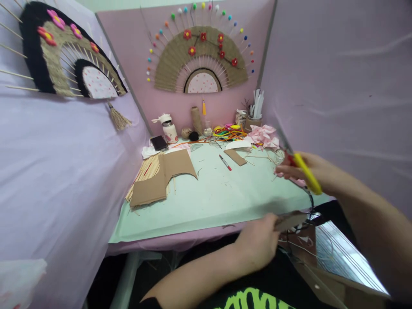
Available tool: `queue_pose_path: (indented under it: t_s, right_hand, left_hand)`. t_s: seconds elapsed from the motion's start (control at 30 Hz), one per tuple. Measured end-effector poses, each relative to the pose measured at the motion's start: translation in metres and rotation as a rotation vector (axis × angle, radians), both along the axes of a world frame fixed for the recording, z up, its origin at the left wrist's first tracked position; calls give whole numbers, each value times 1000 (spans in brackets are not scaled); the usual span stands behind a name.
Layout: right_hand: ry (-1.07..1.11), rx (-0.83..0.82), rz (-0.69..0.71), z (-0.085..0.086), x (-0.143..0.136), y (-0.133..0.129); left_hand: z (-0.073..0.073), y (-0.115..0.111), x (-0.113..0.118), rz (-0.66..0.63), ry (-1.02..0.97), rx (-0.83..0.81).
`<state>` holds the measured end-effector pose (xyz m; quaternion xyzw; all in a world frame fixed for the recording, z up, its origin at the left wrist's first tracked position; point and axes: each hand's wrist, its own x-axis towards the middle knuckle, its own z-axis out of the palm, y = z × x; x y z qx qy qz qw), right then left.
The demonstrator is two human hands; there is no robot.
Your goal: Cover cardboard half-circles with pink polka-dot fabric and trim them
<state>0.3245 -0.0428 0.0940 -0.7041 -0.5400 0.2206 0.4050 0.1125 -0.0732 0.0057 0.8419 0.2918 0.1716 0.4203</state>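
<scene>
In front of my body, my left hand (259,240) is closed on the edge of a small cardboard piece (291,221) just beyond the table's front edge. Higher up on the right, my right hand (298,165) grips a pair of scissors (307,172) with yellow and red handles. Their blades point up and away, blurred by motion and apart from the cardboard piece. On the table's left lies a larger cut piece of cardboard (178,165) with a curved notch, over a bundle of thin sticks (148,171).
A red-capped marker (225,162) and a cardboard strip (235,157) lie mid-table. Behind them are a white bottle (170,132), a phone (159,143), coloured cords (230,134) and crumpled pink cloth (263,135). A decorated fan (202,60) hangs on the back wall. An open box (344,292) stands lower right.
</scene>
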Motion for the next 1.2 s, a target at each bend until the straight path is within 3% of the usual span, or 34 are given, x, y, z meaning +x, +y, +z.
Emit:
queue_pose_path:
  t_s: [0.03, 0.13, 0.27, 0.37, 0.5, 0.6, 0.73, 0.83, 1.0, 1.07, 1.2]
  right_hand:
    - [-73, -93, 47, -12, 0, 9]
    - [-423, -277, -51, -48, -9, 37]
    - [-507, -378, -92, -75, -27, 66]
    - [-521, -393, -127, -77, -35, 92]
    - [-541, -396, -154, -73, -35, 133]
    - [-555, -386, -184, -69, -30, 159]
    - [-567, -317, -178, -57, -25, 171]
    - [-540, -206, -9, -52, -36, 172]
    - [-404, 128, 617, -77, -79, 176]
    - [-390, 168, 678, -89, -92, 176]
    - [-400, 164, 658, -98, -99, 173]
  left_hand:
    - [4, 11, -11, 92, -57, -40]
    - [16, 51, -45, 315, -214, -178]
    - [28, 112, -81, 430, -435, -471]
    - [29, 152, -92, 509, -490, -561]
    - [21, 194, -85, 534, -521, -644]
    - [11, 217, -77, 531, -503, -668]
    - [3, 235, -73, 479, -488, -698]
    - [0, 243, -73, 444, -472, -714]
    - [-5, 248, -74, 445, -433, -732]
    - [-7, 247, -76, 456, -417, -739]
    - [-9, 246, -84, 474, -309, -675]
